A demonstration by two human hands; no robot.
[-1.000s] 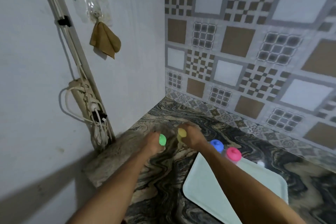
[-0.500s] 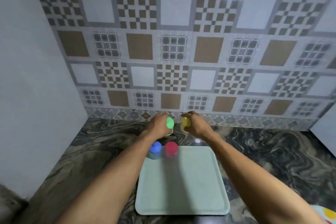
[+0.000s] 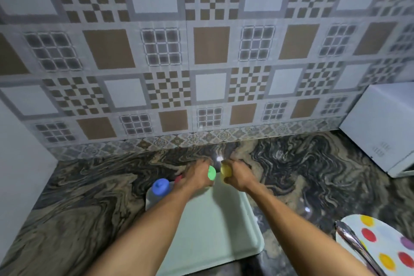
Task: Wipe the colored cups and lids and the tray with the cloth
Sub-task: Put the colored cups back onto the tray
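Observation:
A pale green tray (image 3: 219,226) lies on the marble counter in front of me. My left hand (image 3: 197,175) grips a cup with a green lid (image 3: 211,173) over the tray's far edge. Beside it, my right hand (image 3: 237,175) grips a cup with a yellow lid (image 3: 225,170). The two lids nearly touch. A blue-lidded cup (image 3: 160,187) stands on the tray's far left corner. A sliver of a pink lid (image 3: 178,179) shows behind my left wrist. No cloth is in view.
The patterned tile wall (image 3: 206,74) rises just behind the counter. A white appliance (image 3: 380,127) stands at the far right. A spotted plate (image 3: 380,246) and a metal tap (image 3: 354,246) sit at the lower right. A plain white wall (image 3: 20,177) bounds the left.
My view swung from the left corner to face the tiled wall. Both hands, each holding its cup, came from the left counter to the tray's far edge.

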